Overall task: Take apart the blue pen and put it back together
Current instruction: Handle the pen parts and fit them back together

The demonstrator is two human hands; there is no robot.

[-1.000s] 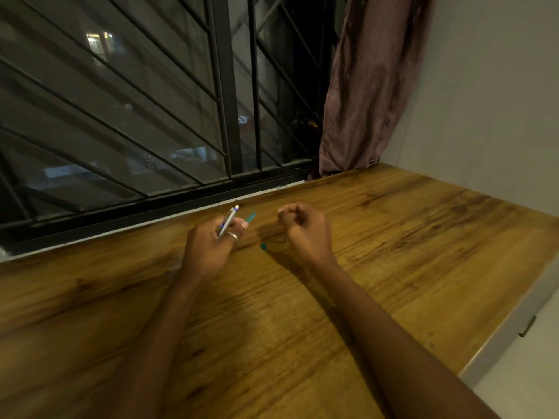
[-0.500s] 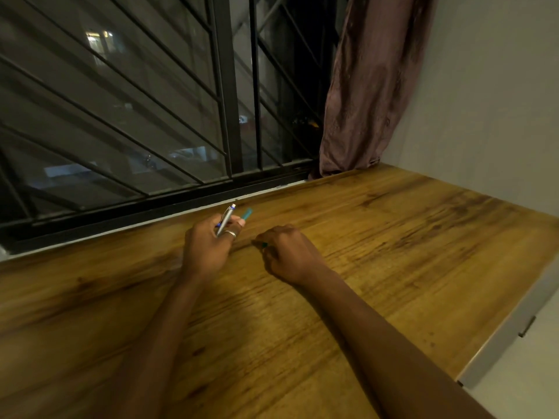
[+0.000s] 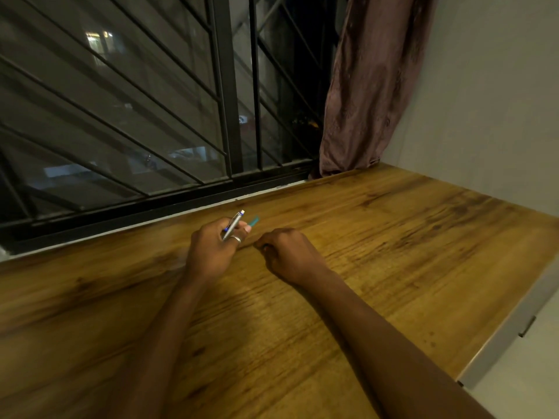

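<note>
My left hand [image 3: 211, 249] grips the silver pen barrel [image 3: 233, 225], tilted up and to the right, its blue-and-white end pointing at the window. A teal pen part [image 3: 254, 220] sticks out past the same fingertips. A ring sits on one finger. My right hand [image 3: 287, 255] rests knuckles-up on the wooden table [image 3: 393, 252] just right of the left hand. Its fingertips are curled down and pinched around a small dark-teal pen piece [image 3: 265, 246], which is mostly hidden.
A barred window [image 3: 223, 116] runs along the table's far edge, with a mauve curtain [image 3: 369, 86] bunched at the far right corner. A pale wall stands on the right. The table's right edge [image 3: 508, 322] drops off beside a white cabinet.
My right hand dropped from a raised fist onto the table and closed its fingertips over the small teal piece that lay there. My left hand stayed almost still with the barrel.
</note>
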